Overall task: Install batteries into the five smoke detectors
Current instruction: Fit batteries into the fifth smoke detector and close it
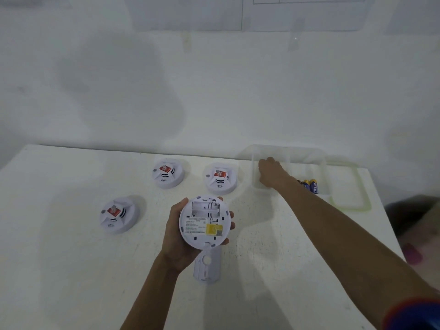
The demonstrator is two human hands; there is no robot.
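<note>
White table [71, 270], wall behind it. Landmark is the held detector [204, 221], roughly mid-table. Far left of it and a little further back: one smoke detector [118, 214] face up on the table, red sticker on top. Behind-left of the held unit: second face-up detector [168, 173], near the table's back edge. Directly behind the held unit: third face-up detector [221, 177], same red sticker. Left hand [177, 236] grips the held detector around its rim, underside turned up to the camera, battery bay open and looking empty, yellow label on its lower part. Just below the held unit, touching the table: a white cover plate [206, 266], partly hidden by the hand. Right of and behind the held unit: clear plastic container [256, 184]; right hand [271, 172] reaches into it, fingers curled down, cannot tell if it grasps anything. Batteries [310, 185] lie inside the container, just right of the wrist. Further right: clear lid with green rim [364, 201], flat on the table.
</note>
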